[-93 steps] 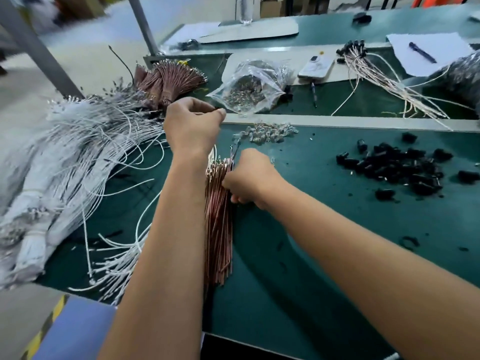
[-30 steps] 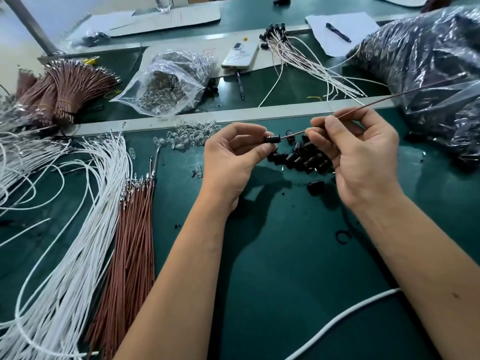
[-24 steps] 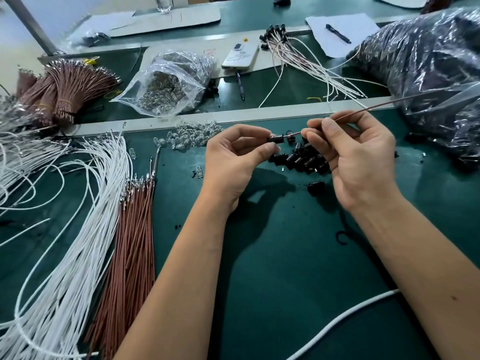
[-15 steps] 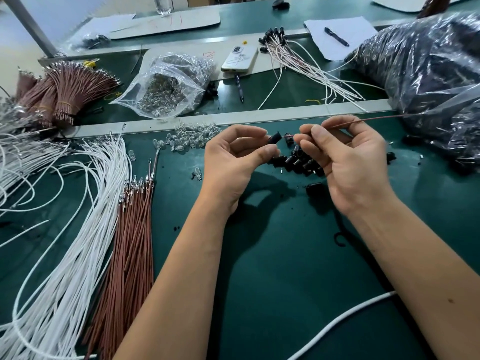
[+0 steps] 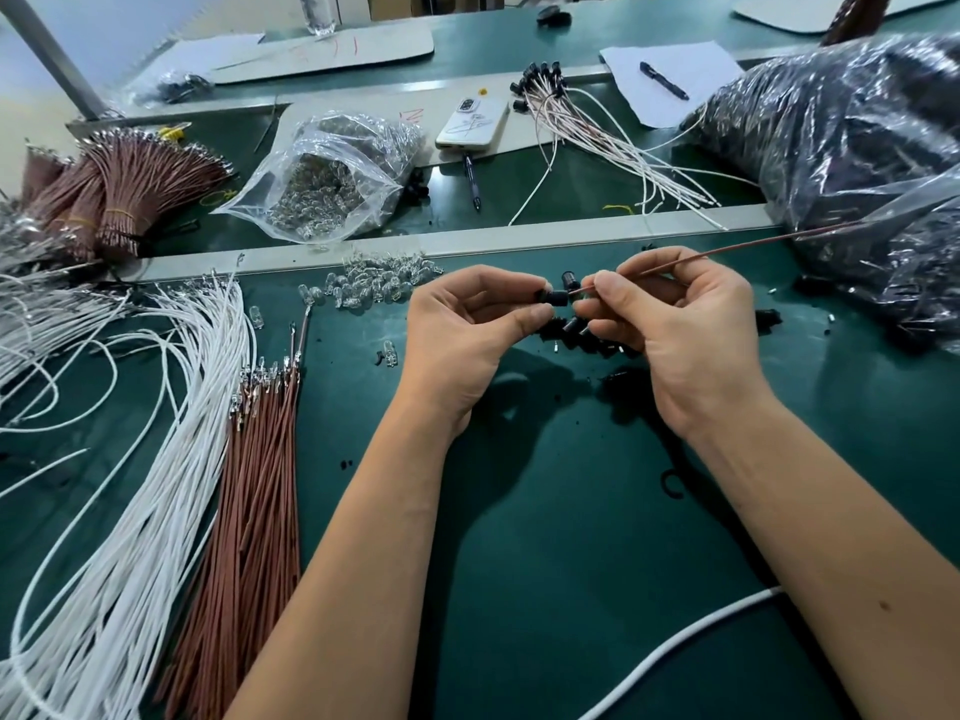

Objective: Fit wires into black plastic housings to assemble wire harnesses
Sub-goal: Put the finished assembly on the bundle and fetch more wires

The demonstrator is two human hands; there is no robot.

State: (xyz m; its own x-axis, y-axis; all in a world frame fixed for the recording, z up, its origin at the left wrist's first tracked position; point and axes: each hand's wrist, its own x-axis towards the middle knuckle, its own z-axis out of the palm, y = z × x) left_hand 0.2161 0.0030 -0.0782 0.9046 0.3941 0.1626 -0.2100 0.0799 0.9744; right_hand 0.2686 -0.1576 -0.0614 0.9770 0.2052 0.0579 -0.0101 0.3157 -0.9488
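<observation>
Brown wire [image 5: 727,247] meeting black housing [image 5: 558,297], both pinched.
Thin, light, whippy: left hand [image 5: 462,330] fingertips clamped on housing, right hand [image 5: 675,324] nipping wire close behind tip.

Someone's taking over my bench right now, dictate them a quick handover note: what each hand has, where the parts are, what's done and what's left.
Left hand: grip pinches one black housing.
Right hand: grip pinches a brown wire, its end meeting the housing; whether it is seated cannot be told.
Parts: loose housings lie under the hands, brown wires and white wires lie to the left.
Done: a batch of finished harnesses lies at the back.
Left: seat this wire, then work through the wire piles.
</observation>
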